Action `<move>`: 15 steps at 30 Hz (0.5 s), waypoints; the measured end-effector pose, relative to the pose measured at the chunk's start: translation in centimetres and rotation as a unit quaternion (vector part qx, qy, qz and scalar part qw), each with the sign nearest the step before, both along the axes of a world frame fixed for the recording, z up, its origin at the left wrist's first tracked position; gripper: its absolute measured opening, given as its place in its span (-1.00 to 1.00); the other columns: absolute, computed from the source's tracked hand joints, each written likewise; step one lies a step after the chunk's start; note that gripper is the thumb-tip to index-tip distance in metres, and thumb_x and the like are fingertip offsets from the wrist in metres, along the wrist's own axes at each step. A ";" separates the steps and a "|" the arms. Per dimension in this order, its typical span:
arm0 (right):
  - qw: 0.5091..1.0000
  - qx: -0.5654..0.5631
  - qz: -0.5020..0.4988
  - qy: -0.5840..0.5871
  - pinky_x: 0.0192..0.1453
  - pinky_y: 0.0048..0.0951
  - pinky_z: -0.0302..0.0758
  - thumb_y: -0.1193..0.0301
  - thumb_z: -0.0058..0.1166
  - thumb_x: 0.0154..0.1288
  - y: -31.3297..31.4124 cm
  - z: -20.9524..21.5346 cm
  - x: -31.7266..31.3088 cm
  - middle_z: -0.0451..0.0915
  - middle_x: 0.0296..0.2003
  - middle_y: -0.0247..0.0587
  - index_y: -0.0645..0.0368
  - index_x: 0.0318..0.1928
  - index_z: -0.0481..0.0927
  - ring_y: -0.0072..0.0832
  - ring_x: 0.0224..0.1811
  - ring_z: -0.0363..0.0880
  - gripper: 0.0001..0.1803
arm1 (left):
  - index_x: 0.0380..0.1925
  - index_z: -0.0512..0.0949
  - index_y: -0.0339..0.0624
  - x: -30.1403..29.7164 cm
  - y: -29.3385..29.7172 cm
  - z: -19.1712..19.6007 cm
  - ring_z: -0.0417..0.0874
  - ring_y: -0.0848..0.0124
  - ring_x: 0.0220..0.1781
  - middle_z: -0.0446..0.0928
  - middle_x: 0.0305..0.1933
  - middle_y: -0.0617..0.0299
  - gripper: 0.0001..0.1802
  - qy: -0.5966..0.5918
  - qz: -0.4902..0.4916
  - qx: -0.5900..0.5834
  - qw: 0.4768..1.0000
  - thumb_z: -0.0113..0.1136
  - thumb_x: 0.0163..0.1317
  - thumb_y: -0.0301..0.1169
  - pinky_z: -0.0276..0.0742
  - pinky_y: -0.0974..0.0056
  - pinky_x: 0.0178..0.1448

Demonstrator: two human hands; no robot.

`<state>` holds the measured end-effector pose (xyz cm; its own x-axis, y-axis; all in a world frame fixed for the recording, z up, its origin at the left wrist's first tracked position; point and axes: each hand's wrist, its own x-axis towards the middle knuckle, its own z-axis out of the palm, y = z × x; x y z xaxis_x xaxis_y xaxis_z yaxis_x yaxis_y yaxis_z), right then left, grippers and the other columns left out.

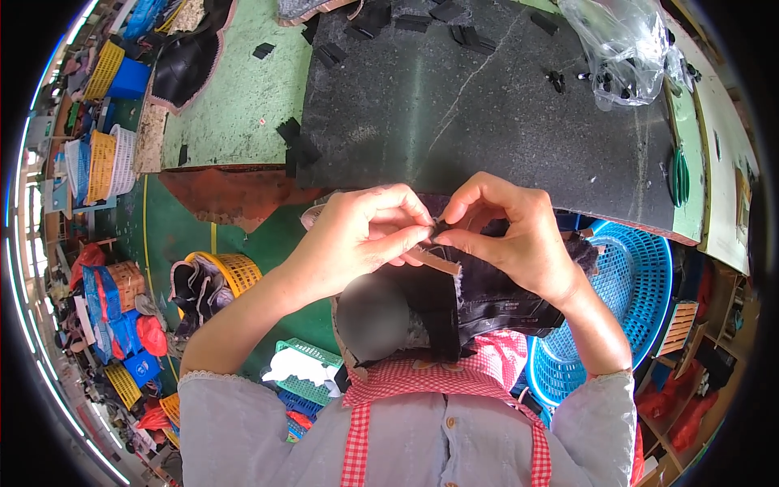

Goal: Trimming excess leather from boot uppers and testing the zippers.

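In front of my chest, close to the table's near edge, both hands meet fingertip to fingertip. My left hand (372,231) pinches a small black piece (439,230) between thumb and forefinger. From the other side, my right hand (511,239) grips the same piece in a pinch. Its exact kind is too small to make out. Under the hands, black sewn material (434,304) with a tan strip (434,260) along an edge lies across my lap, over a red checked apron (487,361). The fingers hide part of it.
A dark slab (487,105) on the green table (235,97) carries scattered black strips (471,39) and a clear plastic bag (621,57). A blue basket (649,284) stands at my right; a yellow basket (239,272) and a green basket (312,357) stand at my left.
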<state>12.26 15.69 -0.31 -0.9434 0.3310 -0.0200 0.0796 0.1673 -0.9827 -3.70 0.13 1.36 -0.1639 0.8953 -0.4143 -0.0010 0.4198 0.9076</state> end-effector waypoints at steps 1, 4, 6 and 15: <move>1.000 0.000 -0.001 -0.003 -0.24 -0.57 0.60 0.55 0.36 0.14 0.1 0.0 0.0 0.67 -0.40 -0.34 0.23 -0.24 0.59 -0.67 -0.34 0.66 -0.79 | -0.19 0.47 -0.30 0.2 0.0 0.0 0.67 0.56 -0.18 0.65 -0.23 0.20 -0.92 -0.010 0.011 0.010 1.000 0.13 0.38 -0.53 0.68 0.44 -0.20; 1.000 0.000 -0.008 0.001 -0.25 -0.57 0.60 0.54 0.35 0.16 0.2 0.2 -0.1 0.68 -0.39 -0.32 0.24 -0.23 0.62 -0.66 -0.33 0.66 -0.81 | -0.19 0.44 -0.29 0.4 0.1 -0.1 0.70 0.56 -0.22 0.67 -0.26 0.19 -0.91 -0.004 0.014 0.023 1.000 0.13 0.38 -0.53 0.67 0.45 -0.20; 1.000 0.007 -0.002 0.000 -0.25 -0.58 0.60 0.54 0.34 0.17 0.3 0.2 -0.2 0.69 -0.39 -0.32 0.24 -0.23 0.62 -0.67 -0.33 0.66 -0.82 | -0.19 0.43 -0.29 0.5 0.1 -0.2 0.70 0.56 -0.22 0.68 -0.25 0.18 -0.91 0.011 0.007 0.026 1.000 0.13 0.38 -0.52 0.67 0.45 -0.19; 0.999 -0.021 0.027 -0.032 -0.23 -0.62 0.57 0.55 0.34 0.17 1.2 0.4 -0.6 0.68 -0.38 -0.37 0.24 -0.24 0.62 -0.71 -0.31 0.65 -0.83 | -0.19 0.40 -0.27 0.4 0.2 -0.1 0.71 0.54 -0.21 0.68 -0.24 0.15 -0.91 0.062 -0.029 0.065 0.996 0.10 0.40 -0.54 0.67 0.43 -0.16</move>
<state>11.71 16.86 0.10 -0.9563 0.2769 -0.0940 0.1347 0.1318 -0.9821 -3.34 0.32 1.29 -0.1525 0.9494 -0.2745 0.1359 0.2952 0.9457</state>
